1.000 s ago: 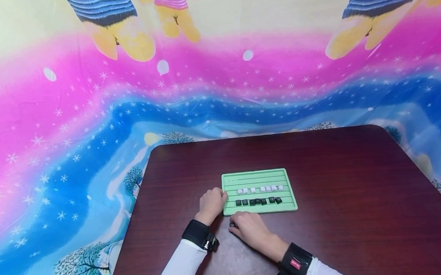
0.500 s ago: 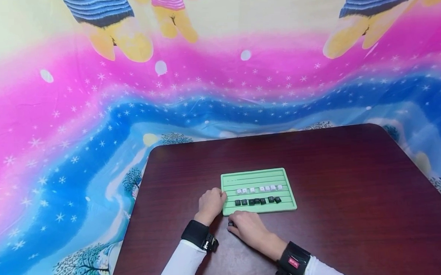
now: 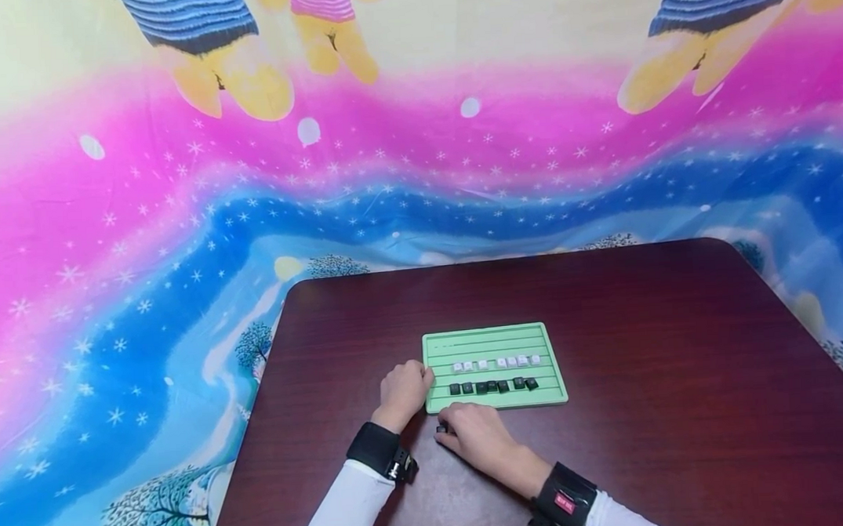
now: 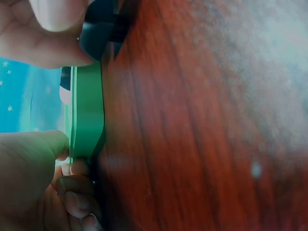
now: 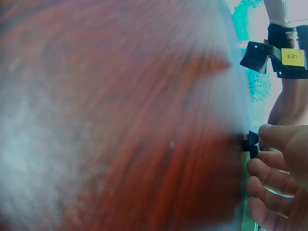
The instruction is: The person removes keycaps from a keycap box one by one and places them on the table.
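In the head view a green tray [image 3: 494, 334] with ridged rows lies on the table. My left hand [image 3: 403, 389] grips its left edge; the left wrist view has the thumb at the tray's rim [image 4: 88, 108] and the other fingers curled beside it. Just in front of the tray, my right hand [image 3: 474, 433] pinches a small black keycap [image 3: 441, 428], whose hollow underside with its stem [image 5: 251, 144] faces the table in the right wrist view. Several white keycaps [image 3: 512, 362] sit in one row of the tray, and several black keycaps [image 3: 481, 387] in a nearer row.
The dark red-brown table [image 3: 652, 363] extends well to the right of the tray and behind it. A printed cloth [image 3: 416, 138] hangs beyond the table's far edge. Each wrist wears a black strap [image 3: 374, 445] with a camera.
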### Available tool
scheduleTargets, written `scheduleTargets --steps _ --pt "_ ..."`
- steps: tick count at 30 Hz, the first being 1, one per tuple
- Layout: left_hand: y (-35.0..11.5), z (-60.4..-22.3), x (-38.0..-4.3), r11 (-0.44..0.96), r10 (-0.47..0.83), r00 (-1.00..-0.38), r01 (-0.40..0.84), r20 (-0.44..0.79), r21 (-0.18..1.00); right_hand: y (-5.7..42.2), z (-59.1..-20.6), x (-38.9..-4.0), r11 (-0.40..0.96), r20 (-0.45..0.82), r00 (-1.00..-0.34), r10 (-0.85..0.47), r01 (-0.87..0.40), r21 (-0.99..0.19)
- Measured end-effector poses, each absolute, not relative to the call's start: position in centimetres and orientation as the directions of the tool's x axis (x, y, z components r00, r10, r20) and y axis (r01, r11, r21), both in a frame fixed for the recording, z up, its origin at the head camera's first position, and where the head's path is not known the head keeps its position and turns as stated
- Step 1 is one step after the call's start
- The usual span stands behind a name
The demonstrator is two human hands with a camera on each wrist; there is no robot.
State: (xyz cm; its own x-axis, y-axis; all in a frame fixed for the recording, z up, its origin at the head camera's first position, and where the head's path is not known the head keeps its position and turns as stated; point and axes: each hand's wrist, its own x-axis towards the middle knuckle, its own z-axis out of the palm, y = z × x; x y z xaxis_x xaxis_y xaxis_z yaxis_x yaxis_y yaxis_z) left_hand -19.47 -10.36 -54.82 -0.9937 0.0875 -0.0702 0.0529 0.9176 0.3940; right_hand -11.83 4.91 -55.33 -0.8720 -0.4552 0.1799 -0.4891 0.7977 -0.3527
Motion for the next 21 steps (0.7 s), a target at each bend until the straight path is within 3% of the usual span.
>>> scheduleTargets --steps 21 --pt "-10.2 -55.0 -19.5 0.922 0.081 -0.995 0.055 -0.051 0.383 6.5 -53.9 -12.0 0.797 0.287 -0.875 -0.389 -0.476 -0.372"
